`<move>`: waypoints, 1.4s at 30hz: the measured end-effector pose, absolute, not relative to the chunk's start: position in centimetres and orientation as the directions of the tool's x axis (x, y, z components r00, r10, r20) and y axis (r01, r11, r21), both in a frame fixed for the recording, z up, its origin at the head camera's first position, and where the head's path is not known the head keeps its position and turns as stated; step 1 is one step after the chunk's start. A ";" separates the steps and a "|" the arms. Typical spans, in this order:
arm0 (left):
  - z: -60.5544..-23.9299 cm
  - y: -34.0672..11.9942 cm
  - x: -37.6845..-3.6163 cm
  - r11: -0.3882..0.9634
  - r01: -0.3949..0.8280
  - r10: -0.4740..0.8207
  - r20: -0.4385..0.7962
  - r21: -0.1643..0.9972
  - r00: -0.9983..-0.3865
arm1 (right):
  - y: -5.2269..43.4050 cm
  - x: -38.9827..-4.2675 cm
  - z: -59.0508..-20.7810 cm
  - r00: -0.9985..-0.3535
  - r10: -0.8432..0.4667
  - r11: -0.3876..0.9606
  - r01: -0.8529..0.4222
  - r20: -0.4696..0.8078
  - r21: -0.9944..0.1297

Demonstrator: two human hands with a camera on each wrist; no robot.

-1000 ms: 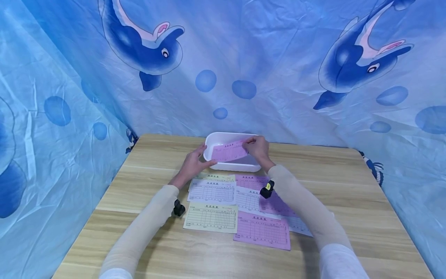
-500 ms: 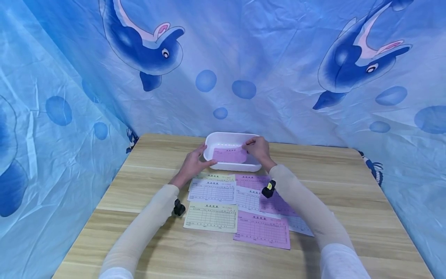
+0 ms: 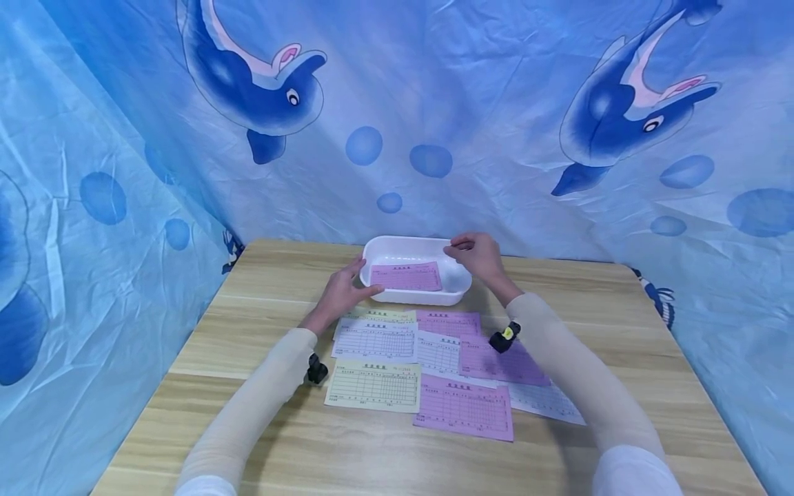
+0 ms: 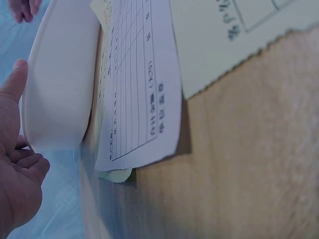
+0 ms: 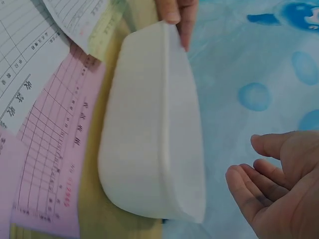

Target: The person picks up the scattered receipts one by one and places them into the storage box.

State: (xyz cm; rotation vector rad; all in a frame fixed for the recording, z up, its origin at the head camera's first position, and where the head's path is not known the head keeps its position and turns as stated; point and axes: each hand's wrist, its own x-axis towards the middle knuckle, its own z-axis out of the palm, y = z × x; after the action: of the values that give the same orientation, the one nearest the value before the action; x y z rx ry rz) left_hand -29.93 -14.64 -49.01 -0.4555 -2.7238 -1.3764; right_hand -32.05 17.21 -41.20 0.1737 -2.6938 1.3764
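Note:
A pink receipt slip [image 3: 406, 277] lies inside the white plastic tub [image 3: 422, 297] at the back of the table. My left hand [image 3: 343, 289] holds the tub's left end, thumb along the front rim and fingers at the side; the left wrist view shows that hand [image 4: 17, 164] at the tub wall [image 4: 62, 74]. Above the tub's right end is my right hand [image 3: 477, 255]. In the right wrist view its loosely bent fingers [image 5: 249, 186] hold nothing, apart from the tub [image 5: 134, 124].
In front of the tub lie overlapping receipt slips: yellow [image 3: 373, 386], white [image 3: 376, 341] and pink [image 3: 464, 408]. Another pink slip [image 3: 502, 362] lies under the right forearm. A blue dolphin-print cloth [image 3: 397, 103] hangs behind the wooden table [image 3: 347, 455].
The right hand has let go of the pink receipt slip, which now lies in the tub, and has moved right and slightly up. The left hand has stayed at the tub's left end.

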 end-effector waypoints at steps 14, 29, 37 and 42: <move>-49.0 -14.4 -30.0 0.560 0.282 0.233 0.179 0.779 -0.956 | 24.1 -26.6 -40.1 -0.970 -0.035 0.569 -0.216 0.240 -0.793; -49.1 -14.5 -29.8 0.552 0.273 0.231 0.169 0.788 -0.958 | 29.6 -20.8 -43.4 -0.971 -0.045 0.657 -0.207 0.236 -0.725; -49.4 -14.5 -30.0 0.527 0.279 0.235 0.178 0.803 -0.956 | 31.1 -17.9 -45.7 -0.986 0.004 0.691 -0.117 0.166 -0.713; -49.3 -14.5 -30.1 0.539 0.275 0.233 0.173 0.796 -0.957 | 31.6 -16.7 -46.6 -0.990 0.050 0.699 -0.058 0.130 -0.713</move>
State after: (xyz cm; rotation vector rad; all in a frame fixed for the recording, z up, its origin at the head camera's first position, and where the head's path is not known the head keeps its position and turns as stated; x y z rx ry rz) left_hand -30.12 -14.55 -49.27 -0.4481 -2.7155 -1.4177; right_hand -16.68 31.62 -46.61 0.0062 -2.7655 1.1669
